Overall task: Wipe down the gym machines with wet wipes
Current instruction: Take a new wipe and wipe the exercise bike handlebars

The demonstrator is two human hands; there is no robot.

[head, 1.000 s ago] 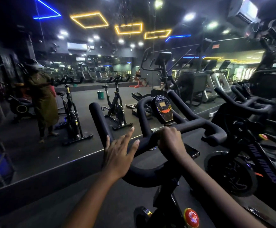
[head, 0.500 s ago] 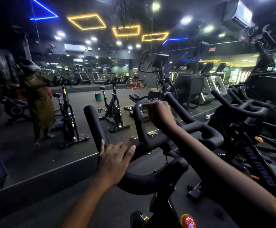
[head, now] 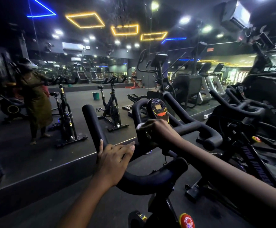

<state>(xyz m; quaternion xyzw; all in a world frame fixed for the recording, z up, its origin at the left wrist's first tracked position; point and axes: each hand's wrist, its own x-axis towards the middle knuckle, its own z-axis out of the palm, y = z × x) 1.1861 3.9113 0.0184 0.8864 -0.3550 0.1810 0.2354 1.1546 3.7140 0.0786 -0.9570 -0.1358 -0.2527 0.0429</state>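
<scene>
Our left hand point(head: 115, 160), grip apart, rests flat on the handlebar point(head: 92, 122). Our right hand point(head: 160, 130), grip clamped on a wipe point(head: 140, 127), sits below the console point(head: 157, 109). Another bike point(head: 242, 111) crowds the frame's right, and a ledge point(head: 35, 186) runs across the lower left.

One view only, from head. Wide lens, edges bend. Looks forward and a bit down. Very near handlebars point(head: 92, 122), low in middle. Second bike point(head: 242, 109) near right. Big gym room far ahead, ceiling lights point(head: 84, 20) on top.
</scene>
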